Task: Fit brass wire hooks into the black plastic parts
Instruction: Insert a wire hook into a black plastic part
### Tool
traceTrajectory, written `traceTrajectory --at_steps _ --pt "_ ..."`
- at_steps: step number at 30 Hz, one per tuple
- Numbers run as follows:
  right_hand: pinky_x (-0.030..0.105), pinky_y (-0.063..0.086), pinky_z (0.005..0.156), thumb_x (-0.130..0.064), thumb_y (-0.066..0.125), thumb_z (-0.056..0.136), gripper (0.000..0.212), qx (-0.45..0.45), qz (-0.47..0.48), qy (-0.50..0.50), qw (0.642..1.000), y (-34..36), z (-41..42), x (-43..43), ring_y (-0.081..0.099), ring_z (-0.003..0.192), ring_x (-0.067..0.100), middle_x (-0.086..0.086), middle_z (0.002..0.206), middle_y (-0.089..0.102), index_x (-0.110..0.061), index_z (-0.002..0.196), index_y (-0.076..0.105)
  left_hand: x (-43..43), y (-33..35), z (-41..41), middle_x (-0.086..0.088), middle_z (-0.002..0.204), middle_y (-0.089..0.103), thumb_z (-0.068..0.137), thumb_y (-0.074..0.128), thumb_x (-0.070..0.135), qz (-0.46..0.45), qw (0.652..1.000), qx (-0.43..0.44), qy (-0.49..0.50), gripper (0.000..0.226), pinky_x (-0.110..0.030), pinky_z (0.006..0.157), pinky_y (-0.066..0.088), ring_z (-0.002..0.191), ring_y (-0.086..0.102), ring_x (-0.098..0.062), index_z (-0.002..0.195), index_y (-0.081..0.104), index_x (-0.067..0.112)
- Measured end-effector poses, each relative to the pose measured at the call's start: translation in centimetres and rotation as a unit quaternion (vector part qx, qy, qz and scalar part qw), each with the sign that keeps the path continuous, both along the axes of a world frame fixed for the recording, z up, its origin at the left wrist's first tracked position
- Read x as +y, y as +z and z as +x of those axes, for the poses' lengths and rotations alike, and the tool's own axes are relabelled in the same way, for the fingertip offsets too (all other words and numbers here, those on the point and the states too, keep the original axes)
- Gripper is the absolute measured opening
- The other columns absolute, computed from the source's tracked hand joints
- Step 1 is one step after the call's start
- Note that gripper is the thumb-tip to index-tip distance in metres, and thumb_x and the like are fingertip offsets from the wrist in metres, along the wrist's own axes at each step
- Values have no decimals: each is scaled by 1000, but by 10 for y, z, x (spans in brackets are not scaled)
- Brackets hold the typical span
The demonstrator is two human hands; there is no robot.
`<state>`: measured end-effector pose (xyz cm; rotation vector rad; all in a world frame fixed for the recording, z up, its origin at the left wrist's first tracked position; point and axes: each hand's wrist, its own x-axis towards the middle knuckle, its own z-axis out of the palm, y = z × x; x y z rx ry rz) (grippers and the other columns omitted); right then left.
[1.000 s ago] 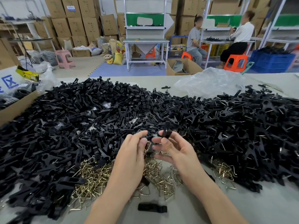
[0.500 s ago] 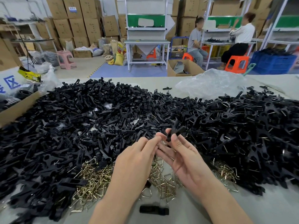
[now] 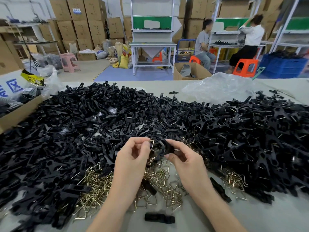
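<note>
My left hand [image 3: 133,158] pinches a brass wire hook [image 3: 152,144] between thumb and fingertips, above the table's middle. Just to its right, my right hand [image 3: 185,161] grips a black plastic part [image 3: 167,148], whose end almost meets the hook. A loose heap of brass hooks [image 3: 98,186] lies on the table under and left of my wrists. A wide mound of black plastic parts [image 3: 100,118] covers the table behind and to the left; the parts on the right [image 3: 260,131] show brass wires in them.
One black part [image 3: 159,218] lies alone near the front edge, another [image 3: 219,190] beside my right forearm. A cardboard box [image 3: 18,113] stands at the left edge, a crumpled clear plastic bag [image 3: 219,87] at the back right. Two people sit at benches far behind.
My hands have drawn slightly apart and dropped lower. The left hand now shows a brass hook pinched at its fingertips, and the black part in the right hand has turned toward it.
</note>
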<state>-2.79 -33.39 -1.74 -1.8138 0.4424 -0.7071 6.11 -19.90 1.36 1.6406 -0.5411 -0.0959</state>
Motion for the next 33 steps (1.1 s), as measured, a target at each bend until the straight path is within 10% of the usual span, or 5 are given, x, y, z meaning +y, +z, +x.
traceTrajectory --at_steps 5,33 --pt "5 44 84 -25 75 90 41 2 -42 2 999 2 -1 4 62 102 -8 -35 104 64 -60 104 61 -1 2 -1 0 85 77 92 66 20 -83 988 120 -48 7 -17 70 55 79 72 -10 90 73 18" --pt "5 44 81 -25 76 90 27 -13 -150 -23 988 -3 -3 0 65 101 -2 -28 106 67 -41 107 63 -7 -4 -7 2 78 73 93 69 20 -89 976 187 -62 12 -22 69 57 72 67 -8 82 72 20"
